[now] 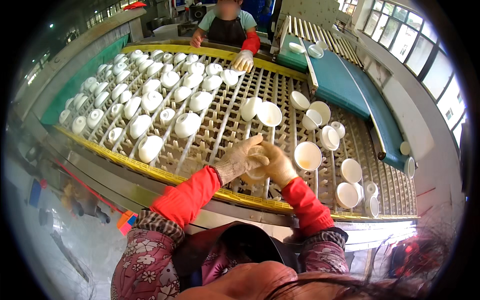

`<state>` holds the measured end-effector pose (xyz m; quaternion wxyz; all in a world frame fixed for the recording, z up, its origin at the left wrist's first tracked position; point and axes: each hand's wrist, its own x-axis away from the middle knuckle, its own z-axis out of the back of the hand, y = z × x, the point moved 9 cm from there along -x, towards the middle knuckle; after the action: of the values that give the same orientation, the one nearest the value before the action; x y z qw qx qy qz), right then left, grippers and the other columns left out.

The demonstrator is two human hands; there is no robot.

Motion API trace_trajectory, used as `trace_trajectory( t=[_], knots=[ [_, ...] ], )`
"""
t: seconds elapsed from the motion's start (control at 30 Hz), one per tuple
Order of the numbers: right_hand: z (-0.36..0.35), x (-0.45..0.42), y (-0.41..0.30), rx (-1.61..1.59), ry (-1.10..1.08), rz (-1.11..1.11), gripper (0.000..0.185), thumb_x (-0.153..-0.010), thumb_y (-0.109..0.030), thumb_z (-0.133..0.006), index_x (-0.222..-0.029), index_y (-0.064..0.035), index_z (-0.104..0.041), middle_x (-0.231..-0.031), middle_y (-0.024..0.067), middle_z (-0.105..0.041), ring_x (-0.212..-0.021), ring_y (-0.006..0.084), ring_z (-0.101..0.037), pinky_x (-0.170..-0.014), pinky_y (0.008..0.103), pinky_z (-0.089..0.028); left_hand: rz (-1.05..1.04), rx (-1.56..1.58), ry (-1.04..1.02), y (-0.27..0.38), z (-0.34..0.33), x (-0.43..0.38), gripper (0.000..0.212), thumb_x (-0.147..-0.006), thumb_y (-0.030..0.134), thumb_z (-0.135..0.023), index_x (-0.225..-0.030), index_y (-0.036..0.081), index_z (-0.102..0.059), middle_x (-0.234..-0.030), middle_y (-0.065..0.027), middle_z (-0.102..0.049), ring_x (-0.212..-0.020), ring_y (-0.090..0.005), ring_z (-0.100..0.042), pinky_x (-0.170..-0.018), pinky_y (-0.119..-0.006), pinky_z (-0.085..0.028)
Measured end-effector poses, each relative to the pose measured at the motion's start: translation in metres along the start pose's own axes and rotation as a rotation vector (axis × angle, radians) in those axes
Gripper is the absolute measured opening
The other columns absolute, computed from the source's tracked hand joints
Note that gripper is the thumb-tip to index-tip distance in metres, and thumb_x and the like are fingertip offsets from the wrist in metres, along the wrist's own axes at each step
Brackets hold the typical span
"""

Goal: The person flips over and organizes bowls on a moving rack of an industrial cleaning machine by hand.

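In knit gloves and red sleeves, my left hand (240, 159) and my right hand (279, 162) meet over the near part of a slatted conveyor rack (225, 138). Between them is a pale bowl (256, 174), blurred and largely covered by the gloves; both hands grip it. Just beyond my fingers, a white bowl (269, 114) tilts its inside toward me, and another (251, 108) leans against it. To the right of my right hand rests a white bowl (307, 156) with a yellowish patch inside.
Many upturned white bowls (188, 125) cover the rack's left side. More bowls (351, 170) stand or lean at right, near a green belt (341, 86). Yellow rails (123, 159) edge the rack. Across it, a co-worker's gloved hand (243, 61) touches a bowl.
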<state>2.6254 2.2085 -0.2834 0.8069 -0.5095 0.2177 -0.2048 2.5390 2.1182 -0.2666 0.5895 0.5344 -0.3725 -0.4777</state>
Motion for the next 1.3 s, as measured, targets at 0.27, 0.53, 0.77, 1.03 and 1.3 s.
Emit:
trace_trajectory(
  t=[0.27, 0.53, 0.77, 1.03, 1.3],
  knots=[
    [-0.035, 0.001, -0.024, 0.747, -0.311, -0.141, 0.065, -0.08, -0.047, -0.069, -0.132, -0.0109, -0.056, -0.11, 0.0162, -0.074, -0.102, 0.0329, -0.073, -0.088, 0.0384, -0.059, 0.102, -0.076, 0.029, -0.017, 0.008, 0.0, 0.035, -0.097, 0.031, -0.065, -0.122, 0.007, -0.065, -0.113, -0.0115, -0.068, -0.107, -0.021, -0.063, -0.097, -0.034, -0.048],
    [-0.025, -0.006, -0.032, 1.013, -0.363, -0.13, 0.061, -0.082, -0.045, -0.071, -0.126, -0.0046, -0.058, -0.114, 0.0178, -0.071, -0.1, 0.0351, -0.074, -0.083, 0.0452, -0.061, 0.191, -0.073, 0.27, -0.02, -0.002, 0.002, 0.032, -0.104, 0.03, -0.052, -0.122, 0.008, -0.067, -0.098, -0.0077, -0.07, -0.09, -0.0153, -0.062, -0.085, -0.031, -0.051],
    [-0.028, -0.021, -0.028, 0.947, -0.247, -0.128, 0.051, -0.085, -0.039, -0.074, -0.127, -0.0131, -0.06, -0.114, 0.0139, -0.073, -0.102, 0.0335, -0.074, -0.083, 0.0443, -0.061, 0.242, -0.188, 0.387, -0.022, 0.013, -0.001, 0.043, -0.102, 0.041, -0.049, -0.128, 0.011, -0.066, -0.108, -0.0202, -0.072, -0.101, -0.0327, -0.068, -0.09, -0.039, -0.054],
    [0.001, -0.017, -0.009, 0.604, -0.005, -0.001, 0.028, -0.093, -0.021, -0.064, -0.119, -0.0133, -0.069, -0.112, 0.0166, -0.073, -0.102, 0.035, -0.072, -0.087, 0.0427, -0.058, 0.206, -0.083, 0.241, -0.014, -0.01, -0.019, 0.052, -0.098, 0.045, -0.061, -0.13, 0.003, -0.065, -0.124, -0.0168, -0.07, -0.117, -0.028, -0.064, -0.103, -0.037, -0.048],
    [0.041, 0.002, -0.001, 0.315, 0.375, 0.083, 0.036, -0.09, -0.021, -0.071, -0.124, -0.0091, -0.067, -0.114, 0.0175, -0.072, -0.105, 0.0338, -0.071, -0.088, 0.0393, -0.056, 0.153, -0.057, 0.333, -0.015, -0.021, -0.024, 0.073, -0.089, 0.042, -0.075, -0.14, -0.003, -0.048, -0.126, -0.0211, -0.063, -0.117, -0.0306, -0.062, -0.101, -0.039, -0.05]
  ],
)
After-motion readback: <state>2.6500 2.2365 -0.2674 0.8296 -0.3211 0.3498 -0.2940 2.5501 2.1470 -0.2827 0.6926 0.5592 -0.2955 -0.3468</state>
